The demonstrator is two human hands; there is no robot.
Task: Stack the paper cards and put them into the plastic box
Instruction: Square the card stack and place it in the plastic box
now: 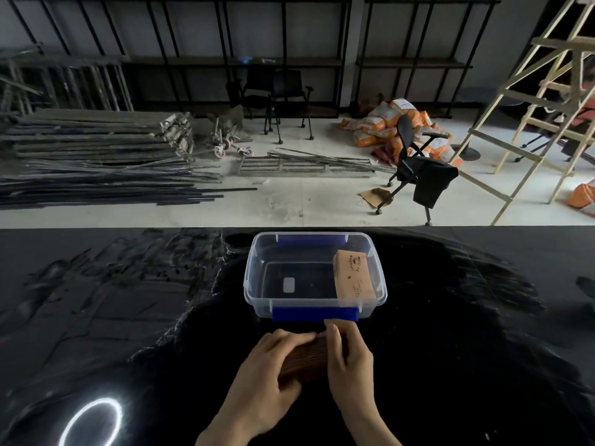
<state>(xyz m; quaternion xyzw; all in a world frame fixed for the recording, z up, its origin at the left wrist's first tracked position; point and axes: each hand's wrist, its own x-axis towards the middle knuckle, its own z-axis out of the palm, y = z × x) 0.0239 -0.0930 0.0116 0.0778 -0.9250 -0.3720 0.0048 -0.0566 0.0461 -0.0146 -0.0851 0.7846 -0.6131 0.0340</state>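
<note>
A clear plastic box (254,268) with blue clips stands on the black table, just beyond my hands. Inside it, a stack of brown paper cards (352,275) leans against the right wall. Nearer to me, both hands hold a second stack of brown cards (306,358) on its edge, just in front of the box. My left hand (267,375) wraps its left side with fingers over the top. My right hand (347,358) presses against its right side. Much of this stack is hidden by my fingers.
The glossy black table (128,317) ends just behind the box. A ring light's reflection (91,423) shows at the near left. Beyond the table lie metal poles, office chairs (415,169), orange sacks and a wooden ladder frame on the floor.
</note>
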